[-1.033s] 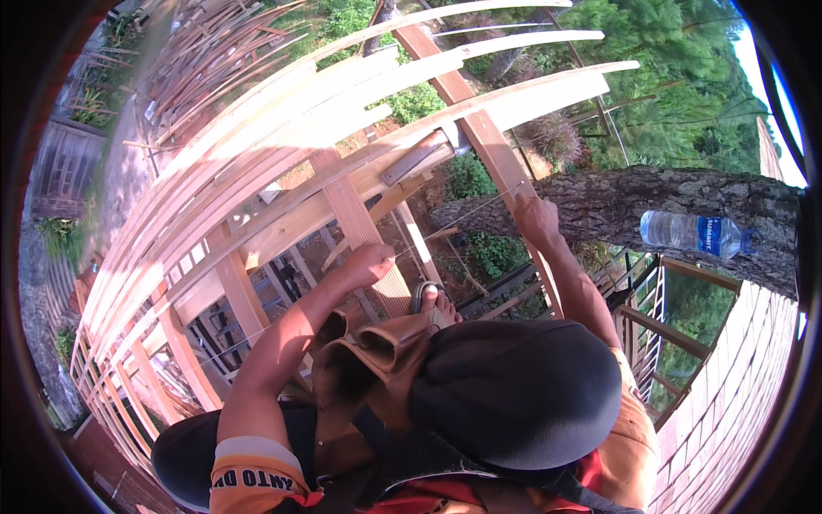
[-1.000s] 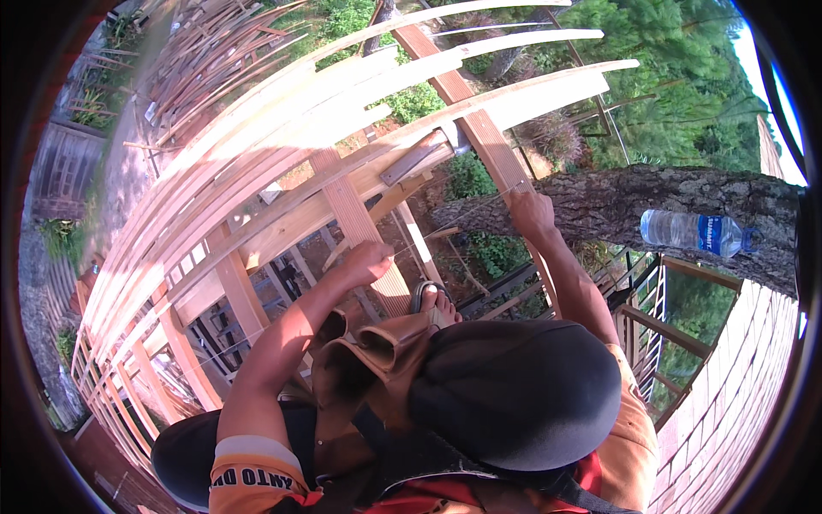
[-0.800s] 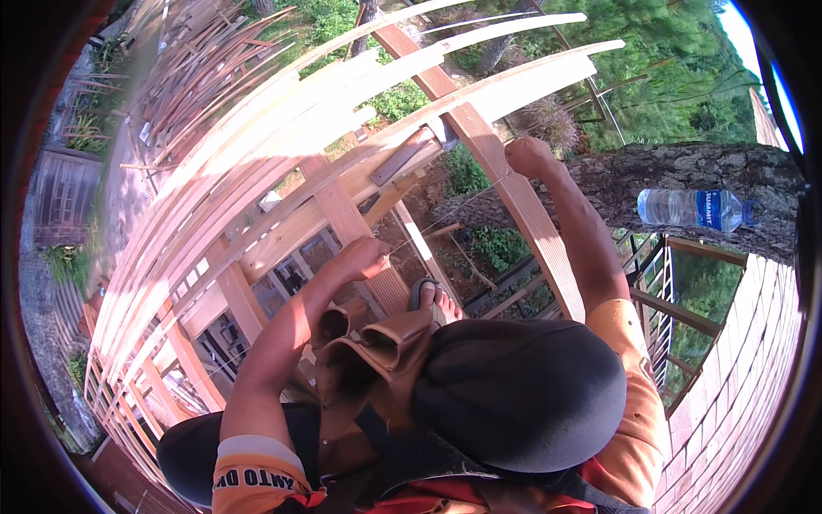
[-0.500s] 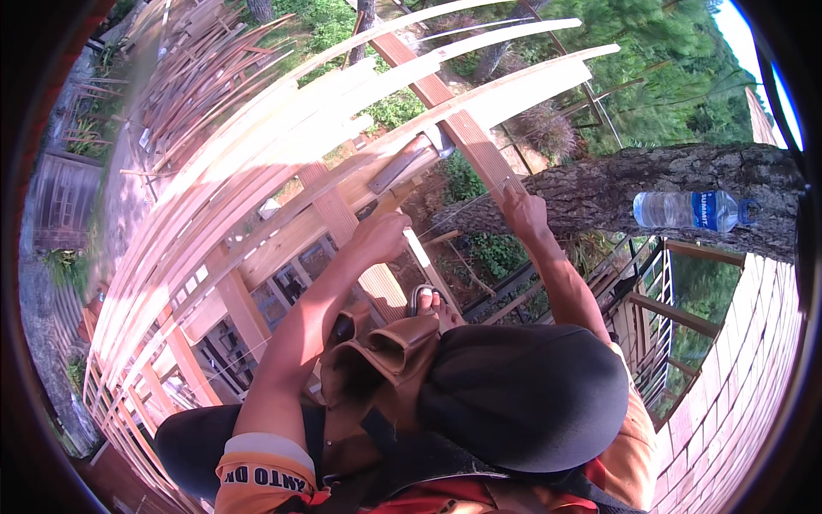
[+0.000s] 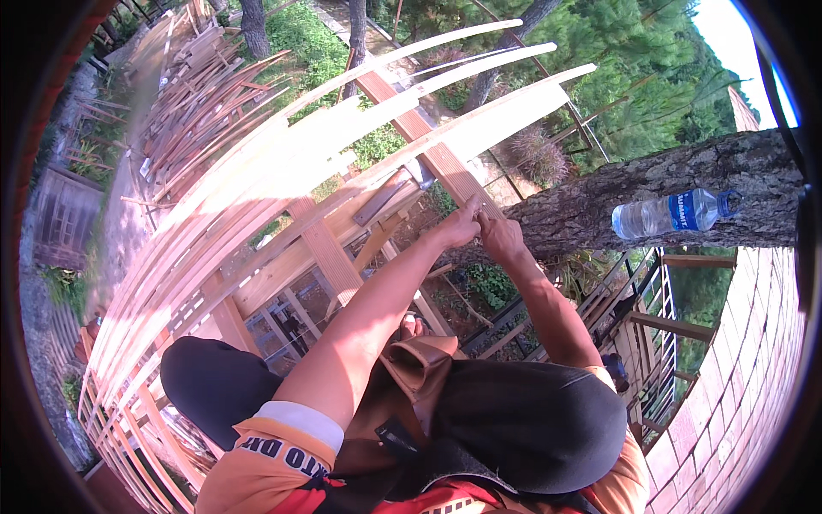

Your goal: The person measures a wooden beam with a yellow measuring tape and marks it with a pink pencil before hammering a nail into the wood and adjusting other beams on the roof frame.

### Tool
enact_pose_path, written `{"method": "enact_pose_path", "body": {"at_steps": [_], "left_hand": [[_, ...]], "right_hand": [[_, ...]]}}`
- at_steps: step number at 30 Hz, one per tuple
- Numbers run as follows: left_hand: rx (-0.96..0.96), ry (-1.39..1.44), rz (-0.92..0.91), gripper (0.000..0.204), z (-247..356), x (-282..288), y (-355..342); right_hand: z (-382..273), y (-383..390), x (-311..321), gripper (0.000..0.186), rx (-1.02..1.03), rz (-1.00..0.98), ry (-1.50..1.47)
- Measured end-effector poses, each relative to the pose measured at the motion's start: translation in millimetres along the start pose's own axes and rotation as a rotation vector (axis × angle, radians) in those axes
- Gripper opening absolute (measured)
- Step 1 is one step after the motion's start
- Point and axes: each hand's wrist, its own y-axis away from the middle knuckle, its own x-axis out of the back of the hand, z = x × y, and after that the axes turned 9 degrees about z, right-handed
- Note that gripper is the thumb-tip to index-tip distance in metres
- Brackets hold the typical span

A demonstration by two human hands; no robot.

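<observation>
My left hand and my right hand meet at the near end of a reddish wooden beam. The left one has its index finger stretched along the beam and its other fingers curled. My right fingers are pinched together right beside it. What either hand holds is too small or hidden to make out. Farther left, a hand tool with a long grey handle and a metal head lies on the timber. A brown tool pouch hangs at my waist, between my dark-clothed knees.
Long pale boards lie across the beams to the left, high above the ground. A thick tree trunk crosses on the right, with a water bottle lying on it. Roof shingles slope away at the right. Stacked timber lies below.
My left hand has moved right and up to meet my right hand, which has shifted slightly left and down. A thin line seen between them earlier no longer shows. My left forearm now covers part of the pouch.
</observation>
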Motion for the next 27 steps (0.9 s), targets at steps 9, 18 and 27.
{"method": "enact_pose_path", "body": {"at_steps": [9, 18, 27], "left_hand": [[-0.045, -0.272, 0.063, 0.087, -47, 0, -29], [-0.004, -0.474, 0.116, 0.081, -37, -5, -25], [0.041, -0.165, 0.112, 0.069, -35, -8, -24]], "right_hand": [[-12, 14, -14, 0.011, -0.215, 0.328, -0.372], [-7, -11, 0, 0.016, -0.992, 0.346, -2.01], [9, -21, -20, 0.01, -0.709, 0.353, -1.628]]}}
